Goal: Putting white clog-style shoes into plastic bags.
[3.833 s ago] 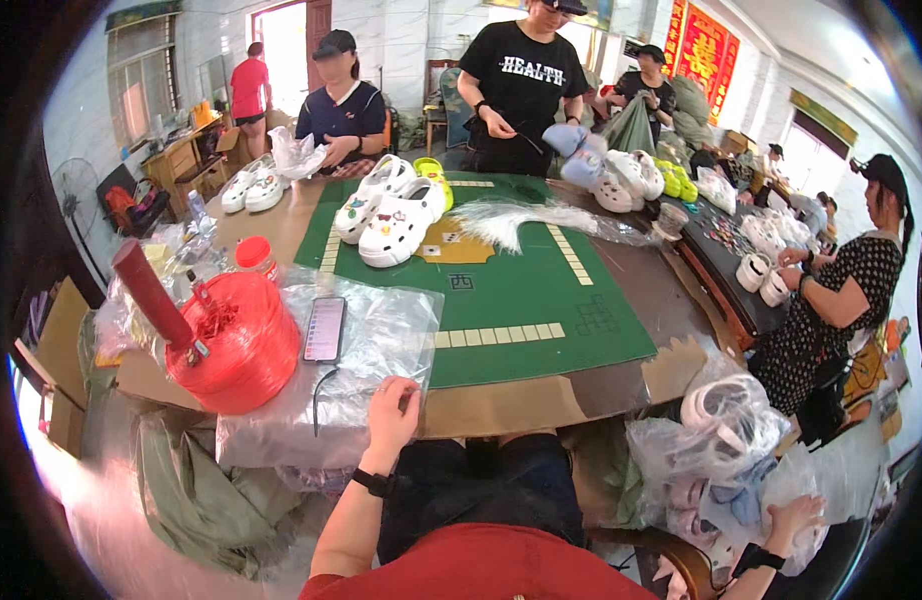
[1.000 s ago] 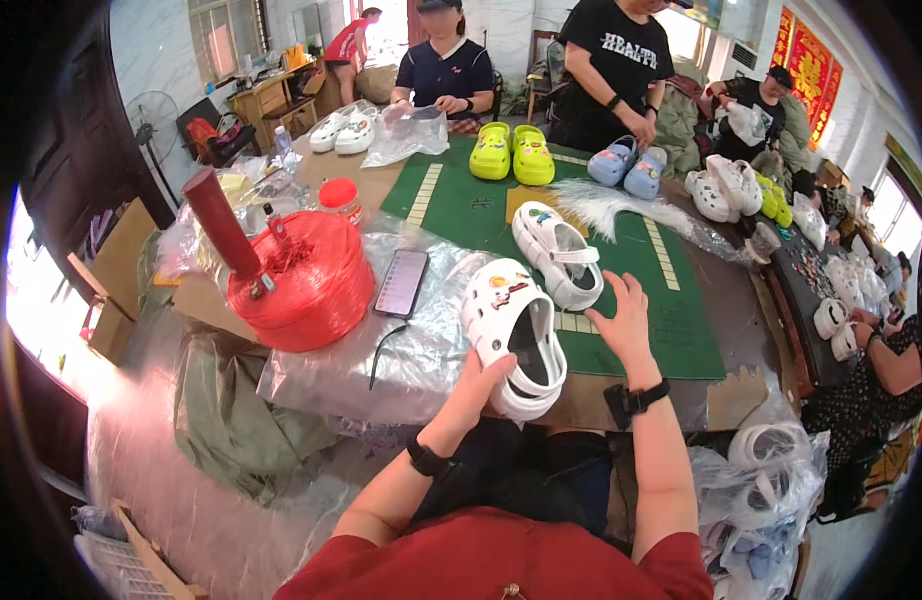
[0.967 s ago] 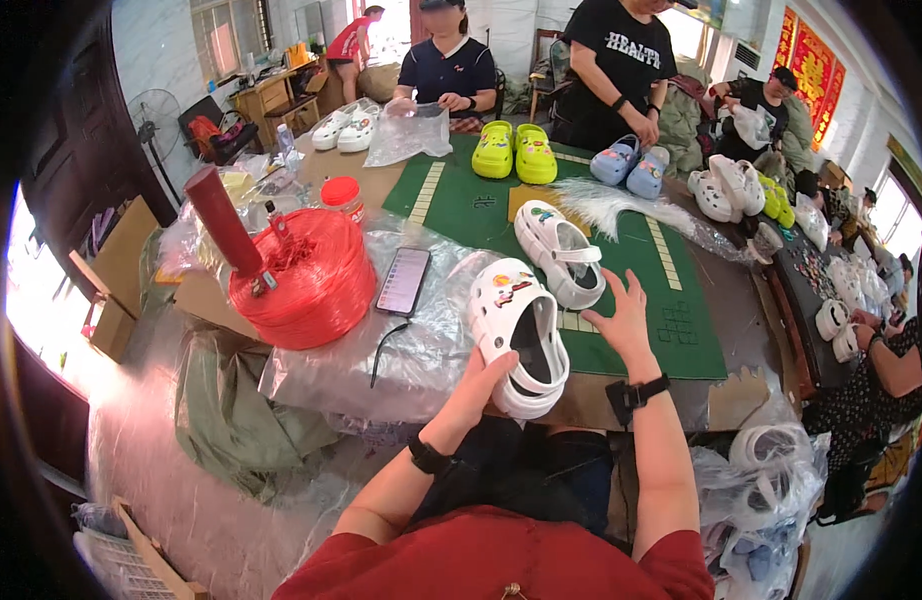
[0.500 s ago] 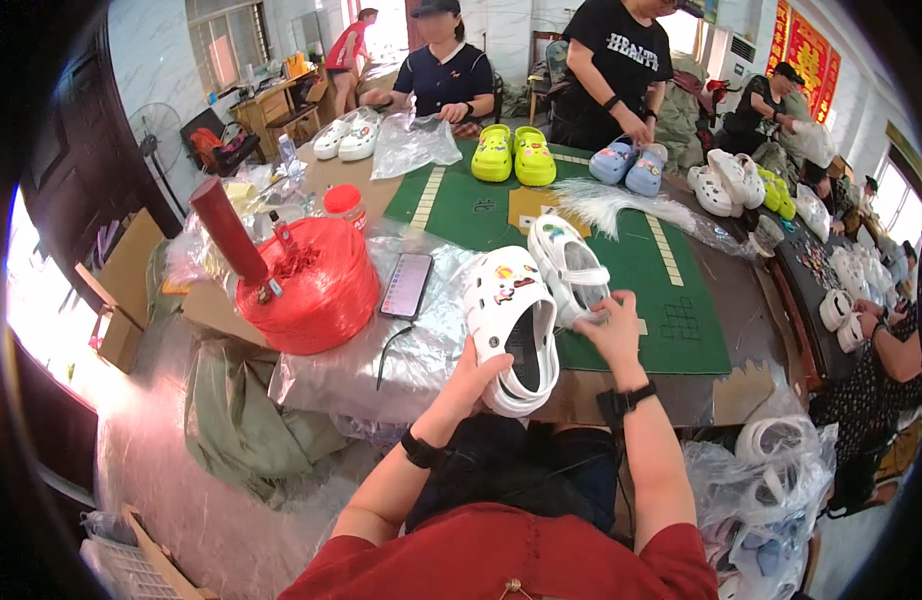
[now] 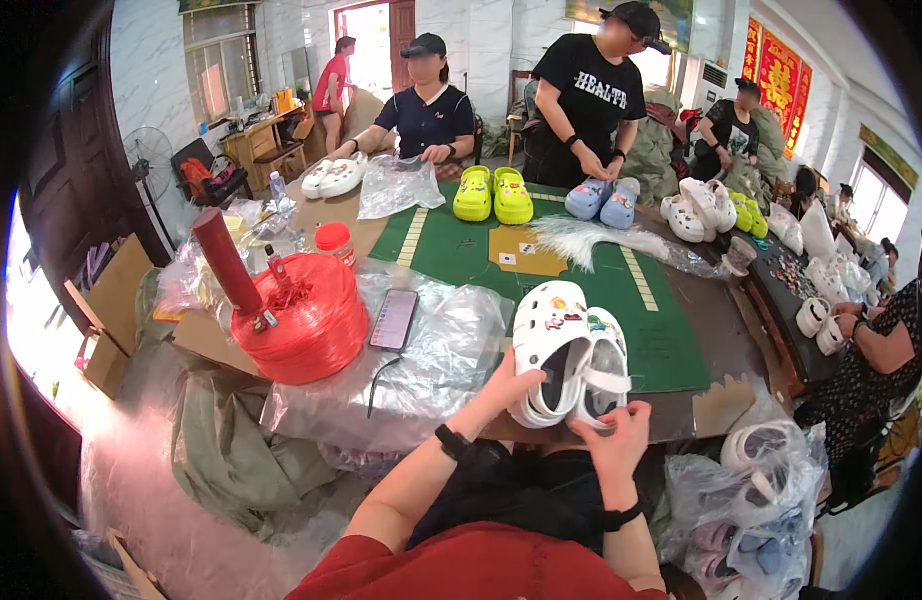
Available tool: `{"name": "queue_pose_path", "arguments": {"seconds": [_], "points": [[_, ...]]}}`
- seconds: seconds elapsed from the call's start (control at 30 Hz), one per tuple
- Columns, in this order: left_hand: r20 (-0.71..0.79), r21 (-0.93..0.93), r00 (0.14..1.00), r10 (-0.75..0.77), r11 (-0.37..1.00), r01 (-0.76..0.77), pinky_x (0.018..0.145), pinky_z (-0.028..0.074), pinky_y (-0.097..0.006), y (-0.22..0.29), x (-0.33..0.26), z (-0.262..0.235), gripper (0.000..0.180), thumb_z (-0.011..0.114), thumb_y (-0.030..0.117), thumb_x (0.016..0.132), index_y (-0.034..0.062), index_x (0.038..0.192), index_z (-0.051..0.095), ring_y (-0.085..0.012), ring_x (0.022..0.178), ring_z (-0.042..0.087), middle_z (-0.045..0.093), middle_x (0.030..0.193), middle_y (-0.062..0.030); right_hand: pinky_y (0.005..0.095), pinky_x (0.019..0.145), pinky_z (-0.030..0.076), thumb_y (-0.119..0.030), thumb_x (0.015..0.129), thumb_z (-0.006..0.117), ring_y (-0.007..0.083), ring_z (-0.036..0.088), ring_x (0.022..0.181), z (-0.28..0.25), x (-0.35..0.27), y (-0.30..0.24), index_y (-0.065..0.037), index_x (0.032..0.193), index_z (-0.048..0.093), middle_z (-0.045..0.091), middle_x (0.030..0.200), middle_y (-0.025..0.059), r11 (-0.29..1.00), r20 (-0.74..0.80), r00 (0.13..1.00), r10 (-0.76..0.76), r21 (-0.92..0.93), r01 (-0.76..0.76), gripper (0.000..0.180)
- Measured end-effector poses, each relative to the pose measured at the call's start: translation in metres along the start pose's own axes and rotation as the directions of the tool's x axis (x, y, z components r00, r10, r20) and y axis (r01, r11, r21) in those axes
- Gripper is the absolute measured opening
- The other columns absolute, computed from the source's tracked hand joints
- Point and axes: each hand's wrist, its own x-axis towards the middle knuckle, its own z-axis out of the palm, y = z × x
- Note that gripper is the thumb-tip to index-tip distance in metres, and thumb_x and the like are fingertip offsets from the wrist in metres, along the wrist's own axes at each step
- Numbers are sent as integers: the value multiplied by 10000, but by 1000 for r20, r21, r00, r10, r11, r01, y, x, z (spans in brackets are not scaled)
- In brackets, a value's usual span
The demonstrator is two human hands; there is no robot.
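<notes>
I hold a pair of white clogs with coloured charms side by side at the table's near edge. My left hand [image 5: 509,388] grips the left clog [image 5: 548,345] by its heel end. My right hand [image 5: 615,433] is closed on the right clog [image 5: 607,368] from below, by its heel strap. Both clogs point away from me, soles down, pressed together over the green mat [image 5: 461,250].
A red spool of twine [image 5: 299,320] with a red tube stands at left, next to a phone [image 5: 394,320] on clear plastic bags [image 5: 451,345]. Other people across the table handle yellow-green clogs [image 5: 493,194], blue clogs [image 5: 603,200] and white ones. Bagged clogs [image 5: 751,490] lie at lower right.
The second white clog was lying on the mat a second ago; my right hand has taken it and brought it against the clog in my left hand.
</notes>
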Motion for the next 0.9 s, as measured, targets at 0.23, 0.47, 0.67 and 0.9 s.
{"name": "queue_pose_path", "arguments": {"seconds": [0.23, 0.47, 0.67, 0.9], "points": [[-100, 779, 984, 150, 626, -17, 1036, 428, -496, -42, 23, -26, 719, 593, 435, 903, -71, 1386, 427, -489, 1193, 526, 546, 1273, -318, 446, 752, 443, -354, 585, 922, 353, 504, 925, 24, 2, 0, -66, 744, 532, 444, 988, 131, 996, 66, 998, 3, -92, 3, 510], [-62, 828, 814, 577, 485, -280, 1074, 367, -544, 26, -39, 15, 736, 658, 417, 905, 42, 1474, 381, -499, 1288, 440, 451, 1408, -316, 463, 844, 438, -81, 706, 759, 359, 537, 983, -18, 13, 14, -65, 860, 584, 544, 993, 129, 992, 177, 976, -124, 0, 126, 234], [227, 907, 792, 566, 174, -384, 1153, 288, -574, 13, -52, 27, 497, 850, 368, 711, 106, 1104, 694, -499, 1369, 362, 461, 1436, -239, 425, 846, 467, 20, 786, 666, 353, 585, 975, -19, 58, -14, -44, 887, 586, 596, 987, 147, 961, -49, 978, -203, 182, 209, 144], [329, 819, 769, 547, 240, -521, 1145, 288, -623, 12, -76, 20, 419, 872, 269, 653, 84, 965, 661, -522, 1359, 354, 574, 1260, -116, 393, 737, 517, -144, 906, 622, 328, 669, 827, 32, 61, 1, -26, 979, 667, 688, 906, 158, 958, 198, 974, -107, 283, 48, 146]]}}
